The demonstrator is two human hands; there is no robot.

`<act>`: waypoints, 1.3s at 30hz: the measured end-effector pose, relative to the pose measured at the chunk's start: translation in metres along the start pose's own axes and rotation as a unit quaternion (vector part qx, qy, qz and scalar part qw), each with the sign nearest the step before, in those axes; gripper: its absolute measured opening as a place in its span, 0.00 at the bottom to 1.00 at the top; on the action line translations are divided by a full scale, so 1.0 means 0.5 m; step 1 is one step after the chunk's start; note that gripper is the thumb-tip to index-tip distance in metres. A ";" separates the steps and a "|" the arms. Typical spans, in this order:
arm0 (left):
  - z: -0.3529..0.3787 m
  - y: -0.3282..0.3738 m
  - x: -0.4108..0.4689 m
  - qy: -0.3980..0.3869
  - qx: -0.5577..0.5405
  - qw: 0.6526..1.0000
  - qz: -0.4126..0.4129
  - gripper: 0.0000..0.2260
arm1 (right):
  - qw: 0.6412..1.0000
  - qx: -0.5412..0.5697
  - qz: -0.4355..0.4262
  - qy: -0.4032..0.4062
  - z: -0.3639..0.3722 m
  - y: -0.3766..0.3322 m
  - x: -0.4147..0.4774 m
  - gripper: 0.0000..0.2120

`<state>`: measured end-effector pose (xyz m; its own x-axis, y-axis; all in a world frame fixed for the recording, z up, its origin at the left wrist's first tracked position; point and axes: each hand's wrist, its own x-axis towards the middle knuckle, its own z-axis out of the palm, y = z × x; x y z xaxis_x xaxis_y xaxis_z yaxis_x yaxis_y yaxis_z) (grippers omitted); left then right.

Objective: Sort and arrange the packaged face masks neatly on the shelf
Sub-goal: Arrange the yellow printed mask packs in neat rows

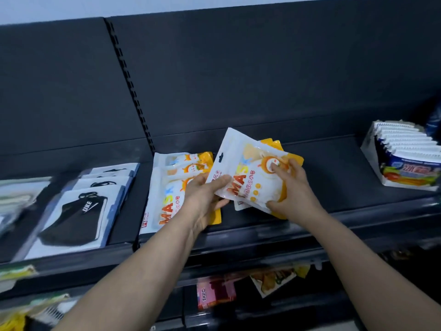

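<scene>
Both hands up at the dark shelf (334,177), working one small bunch of white-and-orange mask packs (248,173). Left hand (205,194) has its grip closed on the bunch's lower-left edge, thumb on top near the "MASK" lettering, fingers curled under. Right hand (293,187) grips the right side, thumb pressed on the orange round face graphic, fingers wrapped under the bottom-right corner. Bunch is tilted, top corner pointing up and back, raised just above the shelf surface; at least two more packs show under the top one, their orange edges fanning out at top right and bottom.

Just left of the held bunch, a stack of the same white-and-orange packs (167,194) lies flat on the shelf, overlapped front to back, partly hidden by the left wrist. Further left, past the slotted upright (131,87), a row of clear-bagged black masks (78,211) lies overlapped, the front one showing a white logo. Far left edge has blurred pale packs, cannot tell what.

Right end of the shelf: an open white display box (405,156) with blue-and-white packets standing in a row, well apart from the hands. Dark back panel (262,80) runs behind everything. Lower shelf below shows a pink packet (214,295) and a snack-like bag (274,280), both blurred.
</scene>
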<state>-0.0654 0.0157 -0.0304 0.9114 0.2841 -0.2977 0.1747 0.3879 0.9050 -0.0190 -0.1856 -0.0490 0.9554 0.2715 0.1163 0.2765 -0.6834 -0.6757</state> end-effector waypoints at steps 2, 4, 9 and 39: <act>-0.023 0.013 -0.010 0.036 0.028 0.999 0.020 0.13 | 0.999 -0.036 0.004 -0.015 0.012 -0.010 0.001 0.42; -0.041 0.017 -0.019 0.042 0.134 0.989 0.042 0.15 | 0.997 -0.074 -0.024 -0.026 0.029 -0.031 0.000 0.39; -0.085 0.009 -0.020 0.135 0.433 0.880 0.139 0.33 | 0.996 -0.055 -0.074 -0.020 0.067 -0.079 -0.005 0.39; 0.119 -0.023 0.074 -0.172 0.801 0.555 0.147 0.38 | 0.987 -0.040 0.053 -0.145 -0.076 0.100 0.059 0.31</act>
<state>-0.0114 -0.0303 -0.0339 0.9574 -0.1628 -0.2386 -0.1449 -0.9853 0.0907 0.0267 -0.2375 -0.0516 0.9131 0.3694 -0.1726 0.1947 -0.7669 -0.6115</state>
